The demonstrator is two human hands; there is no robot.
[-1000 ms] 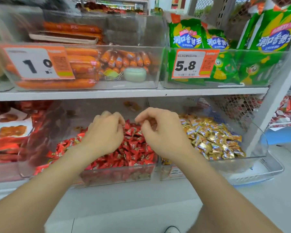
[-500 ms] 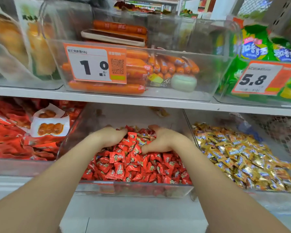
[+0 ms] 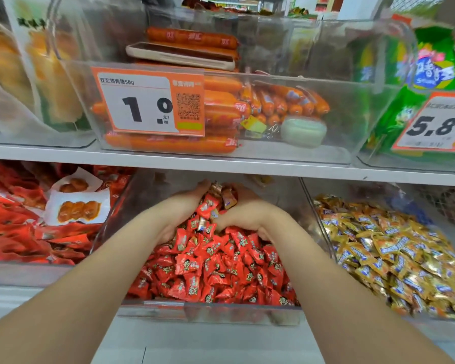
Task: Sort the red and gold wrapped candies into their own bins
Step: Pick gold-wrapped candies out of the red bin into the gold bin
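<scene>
Both hands were deep in the clear middle bin (image 3: pixel 210 312) on the lower shelf, which was full of red candies (image 3: pixel 221 271). The left hand (image 3: pixel 181 206) and the right hand (image 3: pixel 250 211) faced each other, with the fingers curved inward around one heap of red candies pressed between them. The fingertips were partly hidden in the wrappers. At the top of this heap lay a few golden pieces (image 3: pixel 229 198), touching the red ones. The gold candies (image 3: pixel 392 248) filled the right bin (image 3: pixel 323 229) just beside. The writing on the wrappers was too small to read. On the shelf above, an orange and white price tag (image 3: pixel 147 101) showed "1.0", "58g" and a QR code, in front of orange sausages (image 3: pixel 168 146). A second tag (image 3: pixel 434 124) showed "5.8" before green bags (image 3: pixel 431 72).
</scene>
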